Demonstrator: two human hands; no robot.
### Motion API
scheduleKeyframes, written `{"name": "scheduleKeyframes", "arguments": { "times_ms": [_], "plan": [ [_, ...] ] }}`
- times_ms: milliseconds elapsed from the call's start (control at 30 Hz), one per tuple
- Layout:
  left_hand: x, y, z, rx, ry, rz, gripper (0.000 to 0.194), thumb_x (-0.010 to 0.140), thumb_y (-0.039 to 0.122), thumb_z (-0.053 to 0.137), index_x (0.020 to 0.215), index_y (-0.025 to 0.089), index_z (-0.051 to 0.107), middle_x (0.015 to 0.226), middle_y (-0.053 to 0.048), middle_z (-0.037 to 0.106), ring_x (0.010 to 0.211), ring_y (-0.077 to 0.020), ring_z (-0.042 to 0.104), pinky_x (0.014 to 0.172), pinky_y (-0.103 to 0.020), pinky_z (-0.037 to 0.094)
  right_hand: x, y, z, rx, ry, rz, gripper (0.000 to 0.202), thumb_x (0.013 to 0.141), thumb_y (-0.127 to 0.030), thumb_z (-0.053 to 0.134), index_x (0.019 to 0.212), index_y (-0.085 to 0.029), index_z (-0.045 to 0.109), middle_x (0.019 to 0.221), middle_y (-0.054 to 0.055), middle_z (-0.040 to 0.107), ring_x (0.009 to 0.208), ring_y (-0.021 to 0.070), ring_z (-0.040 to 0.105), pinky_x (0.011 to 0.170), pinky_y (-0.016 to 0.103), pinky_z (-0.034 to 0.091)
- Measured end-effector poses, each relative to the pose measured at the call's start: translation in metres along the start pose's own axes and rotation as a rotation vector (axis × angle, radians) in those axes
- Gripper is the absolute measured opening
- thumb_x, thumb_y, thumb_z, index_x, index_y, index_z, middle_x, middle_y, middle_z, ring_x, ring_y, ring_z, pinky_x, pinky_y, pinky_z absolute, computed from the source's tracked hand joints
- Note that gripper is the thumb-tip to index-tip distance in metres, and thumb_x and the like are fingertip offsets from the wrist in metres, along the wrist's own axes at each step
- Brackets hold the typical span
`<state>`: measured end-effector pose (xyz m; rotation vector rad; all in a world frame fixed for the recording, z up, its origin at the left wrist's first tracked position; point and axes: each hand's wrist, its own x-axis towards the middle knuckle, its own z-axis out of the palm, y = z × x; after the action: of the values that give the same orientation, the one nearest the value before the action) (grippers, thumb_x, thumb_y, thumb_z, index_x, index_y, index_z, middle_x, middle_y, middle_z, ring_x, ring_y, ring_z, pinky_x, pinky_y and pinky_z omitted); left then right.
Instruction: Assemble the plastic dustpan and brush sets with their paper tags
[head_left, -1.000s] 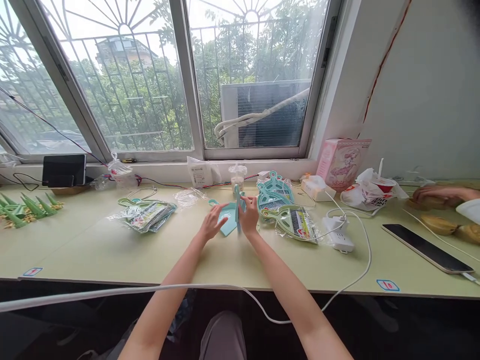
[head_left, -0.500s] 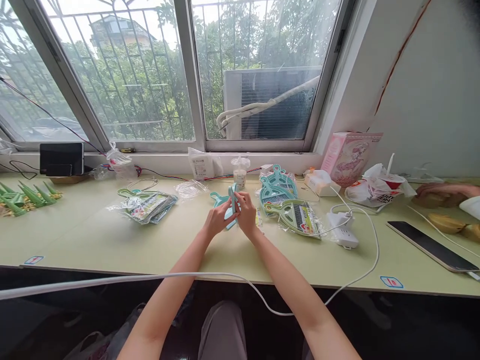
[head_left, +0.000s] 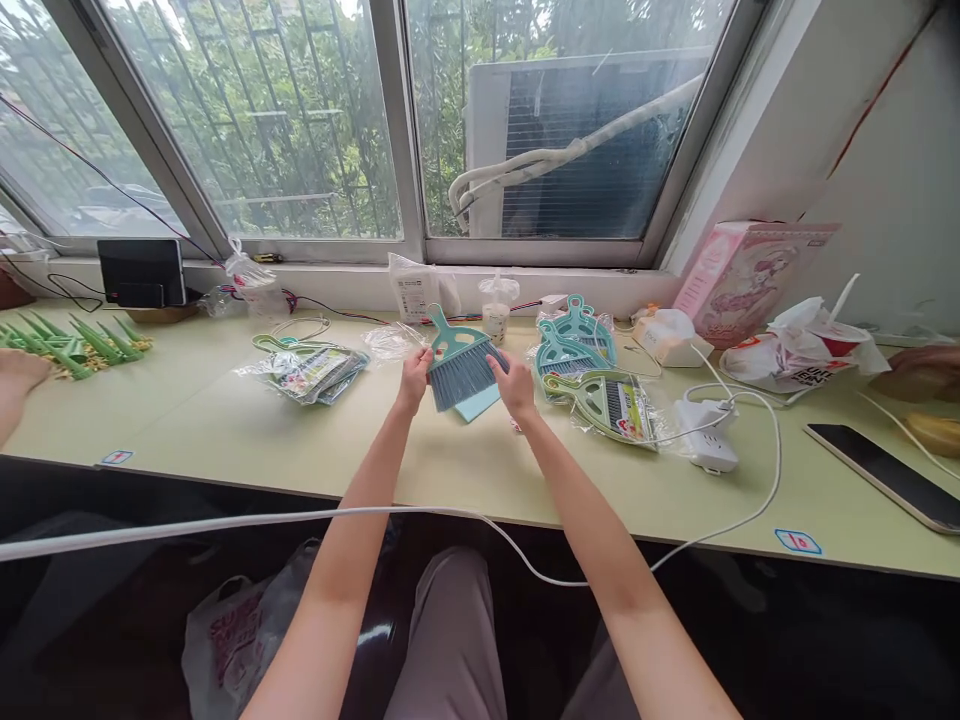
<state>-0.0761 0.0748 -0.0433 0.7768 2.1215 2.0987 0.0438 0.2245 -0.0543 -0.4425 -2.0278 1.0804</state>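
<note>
Between my two hands is a small hand brush (head_left: 460,374) with a teal handle pointing away from me and grey bristles fanned towards me. My left hand (head_left: 415,381) pinches its left edge, and my right hand (head_left: 514,386) grips its right edge at the bristles. Partly hidden beneath the brush, a light teal dustpan (head_left: 478,403) lies on the table. Close to my right hand are teal brush-and-dustpan sets (head_left: 576,342) and a green wrapped set (head_left: 604,404). More wrapped sets (head_left: 313,376) lie to the left of my left hand.
A white cable (head_left: 247,521) crosses in front of my forearms towards a power strip (head_left: 707,437). A phone (head_left: 885,475) lies at the right. Behind the brush stands a drink cup (head_left: 496,318). Other people's hands show at the left edge (head_left: 19,385) and right edge.
The brush was held edge-on and upright; now its broad bristle face is turned to me. My hands have moved farther apart, and the view has tilted down.
</note>
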Motion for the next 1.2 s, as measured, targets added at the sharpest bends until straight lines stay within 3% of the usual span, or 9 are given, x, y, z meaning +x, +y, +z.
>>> {"name": "scheduleKeyframes", "arguments": {
  "times_ms": [100,200,333,467,567,700,933,1033,1200],
  "plan": [
    [0.002,-0.006,0.001,-0.062,-0.168,-0.143,0.033,0.087,0.045,0.053,0.094,0.015,0.065,0.067,-0.001,0.053,0.055,-0.0125,0.048,0.053,-0.024,0.039,0.013,0.022,-0.002,0.228,-0.025,0.133,0.040,0.086,-0.050,0.056,0.102,-0.017,0.072,0.097,0.008,0.072,0.091,0.0218,0.063,0.084,0.032,0.046],
    [0.003,-0.012,0.000,0.000,-0.162,-0.157,0.048,0.091,0.056,0.042,0.098,0.014,0.065,0.075,-0.006,0.061,0.062,-0.0158,0.056,0.059,-0.026,0.044,0.017,0.030,-0.006,0.401,-0.046,0.260,0.040,0.075,-0.051,0.066,0.088,-0.013,0.073,0.088,0.008,0.071,0.082,0.0182,0.062,0.073,0.028,0.046],
    [0.006,-0.021,-0.009,0.577,0.177,-0.141,0.054,0.093,0.061,0.033,0.101,0.016,0.063,0.098,-0.015,0.067,0.098,-0.0286,0.062,0.083,-0.037,0.047,0.015,0.027,-0.013,0.506,0.049,0.433,0.039,0.068,-0.044,0.072,0.091,-0.012,0.073,0.091,0.008,0.071,0.076,0.0146,0.060,0.062,0.024,0.045],
    [0.005,-0.030,-0.009,0.956,0.015,-0.249,0.049,0.085,0.063,0.049,0.090,0.017,0.066,0.113,-0.021,0.064,0.120,-0.0383,0.050,0.092,-0.044,0.042,0.015,0.024,-0.018,0.543,0.122,0.521,0.030,0.070,-0.036,0.072,0.090,-0.014,0.073,0.092,0.006,0.071,0.076,0.0138,0.061,0.061,0.022,0.047],
    [0.002,-0.034,0.000,0.904,-0.123,-0.196,0.023,0.084,0.041,0.058,0.089,0.020,0.066,0.118,-0.016,0.063,0.122,-0.0340,0.050,0.092,-0.039,0.041,0.017,0.024,-0.021,0.603,0.122,0.553,0.027,0.069,-0.034,0.074,0.089,-0.015,0.073,0.086,0.004,0.071,0.072,0.0130,0.062,0.060,0.022,0.047],
    [0.005,-0.035,0.005,0.707,0.007,-0.154,0.009,0.084,0.017,0.054,0.088,0.019,0.061,0.105,-0.014,0.066,0.110,-0.0294,0.057,0.090,-0.036,0.041,0.015,0.026,-0.018,0.618,0.049,0.525,0.030,0.068,-0.034,0.075,0.091,-0.015,0.073,0.086,0.005,0.072,0.071,0.0129,0.062,0.062,0.023,0.048],
    [0.011,-0.034,0.008,-0.003,0.058,-0.084,0.032,0.091,0.033,0.055,0.119,0.018,0.051,0.094,-0.007,0.067,0.089,-0.0206,0.064,0.080,-0.031,0.047,0.010,0.036,0.006,0.234,0.067,0.379,0.034,0.082,-0.040,0.057,0.096,-0.014,0.072,0.094,0.008,0.072,0.086,0.0202,0.064,0.075,0.028,0.049],
    [0.008,-0.036,0.014,-0.048,-0.041,0.063,0.038,0.078,0.037,0.071,0.108,0.017,0.060,0.096,-0.007,0.068,0.093,-0.0222,0.064,0.084,-0.031,0.047,0.006,0.031,0.008,0.011,0.028,0.301,0.031,0.088,-0.035,0.049,0.102,-0.016,0.069,0.099,0.009,0.072,0.093,0.0220,0.064,0.082,0.030,0.046],
    [0.002,-0.031,0.017,0.014,-0.041,0.193,0.033,0.080,0.042,0.065,0.100,0.015,0.069,0.089,-0.006,0.070,0.088,-0.0226,0.063,0.081,-0.032,0.047,-0.004,0.012,0.000,-0.346,0.087,0.038,0.035,0.094,-0.042,0.047,0.112,-0.019,0.065,0.112,0.013,0.066,0.106,0.0268,0.058,0.093,0.038,0.040]
  ]
}}
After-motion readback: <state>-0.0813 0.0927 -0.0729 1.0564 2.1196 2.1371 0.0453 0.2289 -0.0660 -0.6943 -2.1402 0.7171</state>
